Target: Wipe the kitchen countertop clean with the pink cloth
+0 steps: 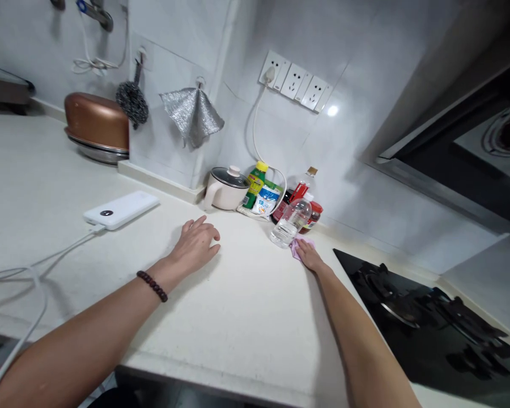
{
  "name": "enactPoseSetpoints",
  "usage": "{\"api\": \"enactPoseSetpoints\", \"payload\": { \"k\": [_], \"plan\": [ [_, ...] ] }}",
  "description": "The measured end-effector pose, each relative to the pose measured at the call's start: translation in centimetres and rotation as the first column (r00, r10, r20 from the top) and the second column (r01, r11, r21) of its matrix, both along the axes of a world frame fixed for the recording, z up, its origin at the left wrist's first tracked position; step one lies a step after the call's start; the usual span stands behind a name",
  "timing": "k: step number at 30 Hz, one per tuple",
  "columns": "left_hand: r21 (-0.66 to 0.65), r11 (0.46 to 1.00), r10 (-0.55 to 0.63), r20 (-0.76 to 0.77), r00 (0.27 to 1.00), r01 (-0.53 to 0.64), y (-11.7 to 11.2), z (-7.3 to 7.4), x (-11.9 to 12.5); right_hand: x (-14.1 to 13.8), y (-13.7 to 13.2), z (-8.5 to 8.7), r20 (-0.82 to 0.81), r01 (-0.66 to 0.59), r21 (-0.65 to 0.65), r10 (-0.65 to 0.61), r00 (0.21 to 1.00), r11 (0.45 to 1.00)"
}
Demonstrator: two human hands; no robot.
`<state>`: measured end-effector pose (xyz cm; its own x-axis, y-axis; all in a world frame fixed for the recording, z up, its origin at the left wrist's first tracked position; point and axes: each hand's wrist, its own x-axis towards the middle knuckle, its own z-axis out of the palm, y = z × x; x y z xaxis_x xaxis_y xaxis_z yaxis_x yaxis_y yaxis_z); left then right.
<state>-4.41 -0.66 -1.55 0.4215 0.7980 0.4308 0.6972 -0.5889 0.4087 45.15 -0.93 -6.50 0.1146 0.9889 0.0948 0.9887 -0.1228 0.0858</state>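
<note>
My right hand [309, 255] presses a small pink-purple cloth [296, 251] against the white countertop [238, 306], its fingers over the cloth. Right beside that cloth stands a clear plastic bottle [289, 224] with a white cap, partly filled with clear liquid. My left hand [198, 243], with a dark bead bracelet [152, 285] at the wrist, is over the counter with fingers apart and nothing in them. The nearest thing ahead of it is a small cream electric pot [227, 192] with a glass lid.
Along the wall stand a green yellow-capped bottle [255, 184], a white-and-blue bag [266, 199], a red-labelled bottle [301, 187] and a red-lidded jar [313, 216]. A black gas stove [429, 340] lies right. A white power bank [122, 209] with its cable lies left.
</note>
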Motion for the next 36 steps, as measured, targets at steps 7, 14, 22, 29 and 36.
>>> {"api": "enactPoseSetpoints", "payload": {
  "k": [7,14,22,29,36],
  "plan": [
    [-0.009,1.000,0.005,-0.024,1.000,-0.005,0.0,0.0,-0.2,5.3,1.4,0.5,0.074,0.047,-0.018,-0.046,0.996,0.999],
    [-0.026,1.000,0.008,-0.039,0.999,-0.009,0.2,-0.1,-0.2,9.8,-1.4,0.4,0.122,0.095,-0.008,-0.093,0.988,0.995],
    [-0.017,1.000,0.025,0.006,1.000,-0.025,0.9,-0.4,-0.6,10.9,-5.8,-0.6,0.125,0.098,-0.015,-0.095,0.988,0.995],
    [0.007,0.999,0.045,0.014,0.999,-0.045,1.4,0.1,-1.1,8.5,-13.8,-1.0,-0.050,0.072,0.074,-0.068,0.996,0.995],
    [-0.086,0.985,0.151,-0.013,0.988,-0.152,0.7,1.1,-1.4,4.6,-23.6,-1.4,-0.078,0.092,0.107,-0.084,0.993,0.990]
  ]
}}
